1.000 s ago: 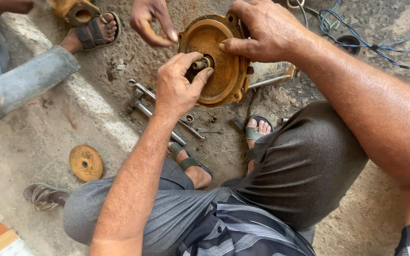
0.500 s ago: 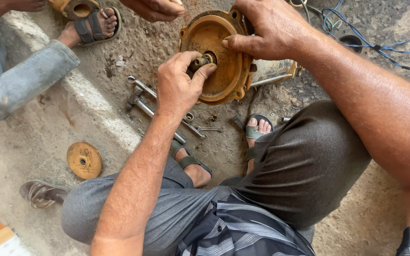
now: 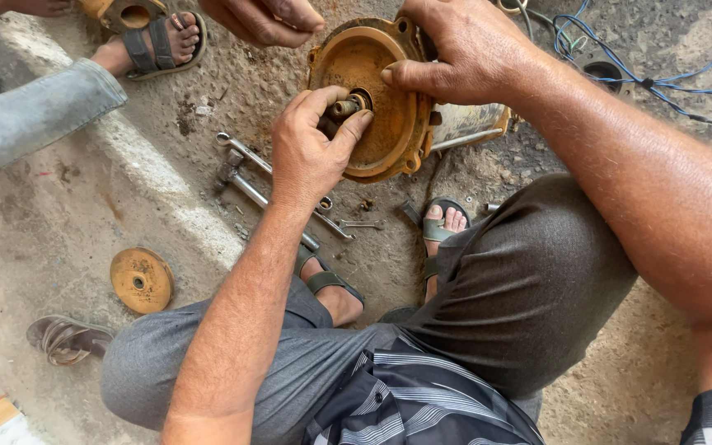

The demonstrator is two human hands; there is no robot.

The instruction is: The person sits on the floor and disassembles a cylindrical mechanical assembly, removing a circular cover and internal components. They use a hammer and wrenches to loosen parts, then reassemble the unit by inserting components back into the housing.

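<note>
rust-orange housing (image 3: 372,124): round pump cover, tipped on edge on the gritty ground, open face turned toward the knees.
shaft stub (image 3: 344,107): at the cover's centre, long axis pointing out of the face toward the left hand.
left hand (image 3: 311,148): nearer one, fingertips pinched around the shaft stub from below.
right hand (image 3: 463,53): clamped over the housing's upper rim, thumb on the face.
spanners (image 3: 245,169): loose on the ground, just left of the wrist.
orange disc (image 3: 142,280): well apart, lower left.
</note>
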